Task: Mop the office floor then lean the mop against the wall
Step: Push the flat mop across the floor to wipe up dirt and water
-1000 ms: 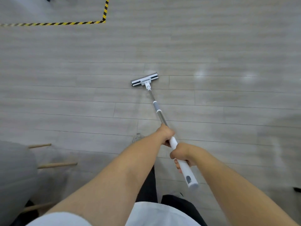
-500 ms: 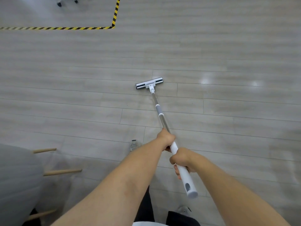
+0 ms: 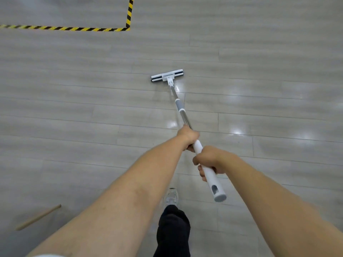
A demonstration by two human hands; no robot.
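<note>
Both hands wrap the pole, left hand [image 3: 187, 135] ahead of right hand [image 3: 208, 160], with the mop head [image 3: 167, 75] out at 12 o'clock, so I'd guess the next stroke runs along that line.

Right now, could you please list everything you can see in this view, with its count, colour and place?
white flat-head mop with a metal pole: one, white and silver, head flat on the floor ahead, pole slanting back
yellow-and-black striped tape: one L-shaped line, upper left, on the floor
grey wood-look plank floor: one, grey, throughout; glossy patches right of the pole
light wooden rod: one, tan, lower left
pale shoe: one, whitish, bottom centre
black trouser leg: one, bottom centre
left hand: one, grips where metal meets white handle
right hand: one, grips the white handle nearer its end
</note>
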